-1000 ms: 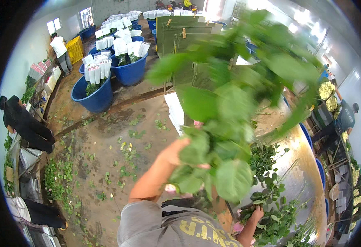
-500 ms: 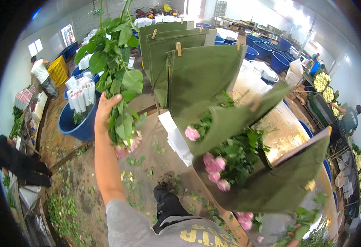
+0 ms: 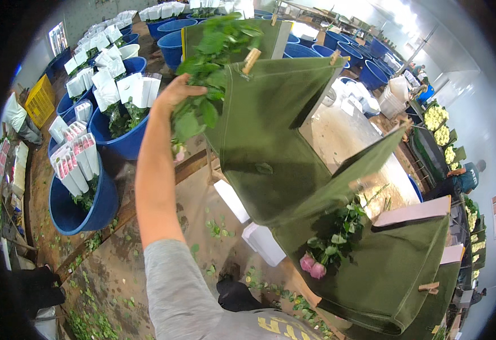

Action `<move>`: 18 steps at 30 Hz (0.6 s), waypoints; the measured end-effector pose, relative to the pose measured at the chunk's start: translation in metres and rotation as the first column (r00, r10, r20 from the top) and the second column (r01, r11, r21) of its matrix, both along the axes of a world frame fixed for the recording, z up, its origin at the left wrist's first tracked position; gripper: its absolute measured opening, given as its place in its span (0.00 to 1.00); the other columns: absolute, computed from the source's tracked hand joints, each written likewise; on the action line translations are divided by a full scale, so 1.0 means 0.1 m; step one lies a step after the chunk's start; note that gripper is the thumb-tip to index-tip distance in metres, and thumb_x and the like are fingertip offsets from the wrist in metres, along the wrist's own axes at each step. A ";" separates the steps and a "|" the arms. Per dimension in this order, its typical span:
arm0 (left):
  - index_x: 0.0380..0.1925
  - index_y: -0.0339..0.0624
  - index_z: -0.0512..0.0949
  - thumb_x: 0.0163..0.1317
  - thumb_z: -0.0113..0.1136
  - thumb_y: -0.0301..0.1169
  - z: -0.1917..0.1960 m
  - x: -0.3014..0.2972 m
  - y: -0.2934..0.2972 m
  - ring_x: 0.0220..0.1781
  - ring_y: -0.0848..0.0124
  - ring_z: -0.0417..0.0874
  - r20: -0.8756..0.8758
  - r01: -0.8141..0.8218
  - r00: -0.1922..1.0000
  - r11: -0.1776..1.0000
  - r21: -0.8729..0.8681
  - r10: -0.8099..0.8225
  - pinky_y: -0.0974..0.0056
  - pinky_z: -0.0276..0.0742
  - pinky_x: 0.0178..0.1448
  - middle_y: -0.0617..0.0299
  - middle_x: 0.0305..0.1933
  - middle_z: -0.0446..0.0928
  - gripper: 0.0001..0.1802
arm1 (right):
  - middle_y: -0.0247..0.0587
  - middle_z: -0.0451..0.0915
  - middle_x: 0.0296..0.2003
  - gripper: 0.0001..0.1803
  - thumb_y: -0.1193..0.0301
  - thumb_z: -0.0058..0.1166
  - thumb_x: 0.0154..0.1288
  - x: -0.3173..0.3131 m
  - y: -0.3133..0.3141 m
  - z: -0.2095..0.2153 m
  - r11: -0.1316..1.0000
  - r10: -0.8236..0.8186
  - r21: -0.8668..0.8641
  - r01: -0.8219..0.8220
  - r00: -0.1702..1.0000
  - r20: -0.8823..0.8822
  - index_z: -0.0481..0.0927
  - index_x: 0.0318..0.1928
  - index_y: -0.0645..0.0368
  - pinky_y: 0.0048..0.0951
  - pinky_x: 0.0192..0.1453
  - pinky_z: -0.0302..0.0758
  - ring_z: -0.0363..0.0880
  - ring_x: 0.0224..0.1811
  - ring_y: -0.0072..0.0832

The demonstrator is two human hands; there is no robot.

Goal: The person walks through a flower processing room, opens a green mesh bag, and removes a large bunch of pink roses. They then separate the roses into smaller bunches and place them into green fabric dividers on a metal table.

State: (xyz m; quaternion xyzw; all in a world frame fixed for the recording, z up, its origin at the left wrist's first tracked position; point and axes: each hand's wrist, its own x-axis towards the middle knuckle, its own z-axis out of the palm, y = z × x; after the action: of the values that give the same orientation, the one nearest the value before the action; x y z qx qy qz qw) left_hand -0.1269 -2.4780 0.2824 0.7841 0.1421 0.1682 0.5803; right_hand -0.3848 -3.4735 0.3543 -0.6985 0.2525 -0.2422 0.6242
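My left hand is raised at the upper left, closed round a bunch of leafy roses held heads down. A pale pink bloom shows below the leaves, and the top of the bunch is blurred. Beside that hand stands an upright dark green cloth panel with a wooden clothespin on its top edge. Farther right, pink roses with leafy stems lie in a fold of green cloth. Another clothespin grips the near cloth. My right hand does not show.
Blue buckets holding flower bunches in white wraps stand at left. A yellow crate is behind them. White cartons sit beside the cloth stand. Other people work at right and left; leaves litter the floor.
My left hand has carried the roses rightward and lower, against the green panels. The view has shifted, showing more buckets at left. Fewer pink roses show in the cloth folds.
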 end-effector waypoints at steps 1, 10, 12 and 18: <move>0.64 0.23 0.55 0.42 0.75 0.39 -0.04 0.26 0.00 0.70 0.55 0.60 -0.001 -0.012 1.000 0.997 0.076 0.012 0.60 0.54 0.71 0.40 0.70 0.55 0.54 | 0.45 0.79 0.37 0.22 0.62 0.35 0.72 0.04 0.09 0.07 1.000 0.000 -0.005 0.000 1.000 0.004 0.66 0.60 0.62 0.31 0.22 0.70 0.70 0.21 0.28; 0.58 0.35 0.68 0.55 0.62 0.27 -0.61 1.73 -0.60 0.51 0.67 0.75 -0.038 0.440 0.890 0.836 0.329 -0.453 0.60 0.72 0.56 0.58 0.51 0.75 0.29 | 0.43 0.78 0.37 0.22 0.62 0.34 0.73 -0.03 0.59 0.47 0.998 -0.052 -0.034 0.053 0.998 0.042 0.63 0.62 0.61 0.27 0.19 0.68 0.67 0.19 0.25; 0.58 0.35 0.68 0.55 0.62 0.27 -0.73 1.93 -0.68 0.51 0.67 0.75 -0.087 0.473 0.877 0.818 0.329 -0.472 0.60 0.72 0.55 0.58 0.51 0.75 0.29 | 0.43 0.78 0.37 0.23 0.63 0.34 0.73 -0.14 0.66 0.54 0.996 -0.078 -0.034 0.080 0.996 0.053 0.63 0.62 0.61 0.27 0.19 0.68 0.67 0.19 0.24; 0.59 0.35 0.67 0.55 0.62 0.27 -1.16 2.21 -0.72 0.51 0.67 0.75 -0.240 0.521 0.852 0.804 0.287 -0.466 0.60 0.72 0.55 0.58 0.51 0.75 0.30 | 0.42 0.77 0.38 0.23 0.63 0.33 0.74 -0.63 0.79 0.62 0.991 -0.132 -0.015 0.135 0.985 0.112 0.61 0.63 0.61 0.24 0.17 0.67 0.65 0.17 0.22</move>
State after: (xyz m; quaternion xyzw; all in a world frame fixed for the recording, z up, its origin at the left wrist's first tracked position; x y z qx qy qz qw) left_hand 0.0943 -2.5501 0.1661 0.8930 -0.0531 -0.0294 0.4460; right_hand -0.4476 -3.3948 0.4168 -0.6725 0.2609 -0.3248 0.6117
